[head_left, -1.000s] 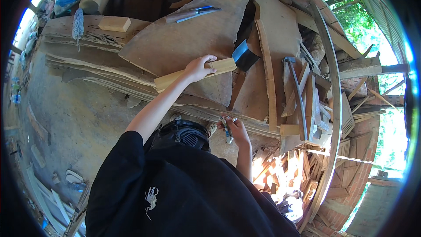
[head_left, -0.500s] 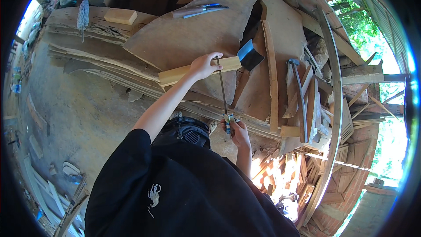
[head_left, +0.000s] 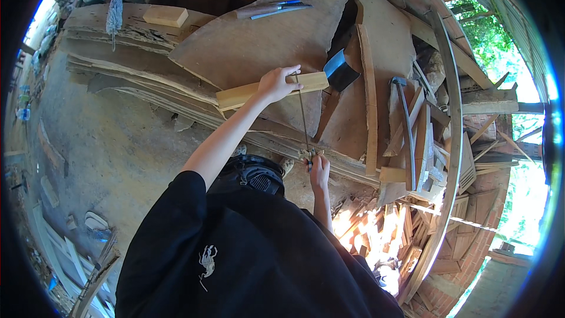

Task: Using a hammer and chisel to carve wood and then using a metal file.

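Observation:
A pale squared length of wood (head_left: 235, 97) lies at a slant across the brown boards. My left hand (head_left: 276, 85) grips it from above, right of its middle, thumb and fingers around its edges. Beside those fingers, a long thin-bladed tool (head_left: 303, 112), seen almost edge-on, crosses the wood. My right hand (head_left: 319, 171) is closed around its handle, low and near my body; the blade's kind is not clear. Against the wood's right end stands a dark curved sheet (head_left: 341, 70) with a bluish sheen.
Slim hand tools (head_left: 273, 9) lie on the far board, and a small wood block (head_left: 165, 16) sits to the left. A hammer-like tool (head_left: 405, 129) leans among offcuts on the right. Scrap wood (head_left: 376, 224) is heaped lower right; a long curved strip (head_left: 453, 141) rises beyond.
My right hand has shifted slightly right with the tool, and its grip has turned a little. My left hand stays on the wood. The whole view has moved slightly.

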Demonstrator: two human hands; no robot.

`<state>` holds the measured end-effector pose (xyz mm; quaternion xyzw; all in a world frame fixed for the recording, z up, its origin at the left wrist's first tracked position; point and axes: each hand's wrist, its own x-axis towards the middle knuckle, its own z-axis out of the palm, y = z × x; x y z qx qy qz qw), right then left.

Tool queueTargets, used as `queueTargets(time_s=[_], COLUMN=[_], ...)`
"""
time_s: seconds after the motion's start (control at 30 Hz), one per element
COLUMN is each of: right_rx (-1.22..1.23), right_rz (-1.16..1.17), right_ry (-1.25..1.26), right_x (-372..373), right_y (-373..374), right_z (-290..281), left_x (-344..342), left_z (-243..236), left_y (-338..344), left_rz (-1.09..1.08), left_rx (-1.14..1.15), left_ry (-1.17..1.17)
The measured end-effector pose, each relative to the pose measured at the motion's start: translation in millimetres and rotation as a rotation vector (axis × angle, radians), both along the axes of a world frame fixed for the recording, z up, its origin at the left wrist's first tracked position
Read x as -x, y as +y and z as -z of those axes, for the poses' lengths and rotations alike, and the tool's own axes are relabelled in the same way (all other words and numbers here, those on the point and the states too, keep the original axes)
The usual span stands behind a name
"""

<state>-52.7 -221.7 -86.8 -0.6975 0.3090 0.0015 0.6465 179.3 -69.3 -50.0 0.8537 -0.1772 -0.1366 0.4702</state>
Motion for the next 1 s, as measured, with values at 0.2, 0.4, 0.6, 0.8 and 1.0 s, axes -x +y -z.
queueTargets(time_s=[0.2,0.4,0.6,0.8,1.0], right_rx=[0.432,0.7,0.76,0.731,0.763], right_rz=[-0.295,-0.229,-0.229,-0.213,-0.226], right_ry=[0.027,-0.039,-0.036,0.0,0.107], right_x=[-1.6,-3.2,-5.4,23.1,12.5], right_y=[7.6,21.1,28.7,38.0,41.3], right_z=[-7.5,-18.5,-22.1,-31.5,-40.5], left_x=[0.0,1.4,5.1,3.9,29.5], left_z=[12.7,8.7,17.4,26.6,21.6], left_y=[-0.4,11.7,14.3,21.5,11.1], left_rz=[0.047,-0.338,-0.475,-0.488,-0.294], left_rx=[-0.043,-0.347,-0.517,-0.516,-0.389], left_ry=[-0.136,-0.541,-0.382,-0.477,-0.692])
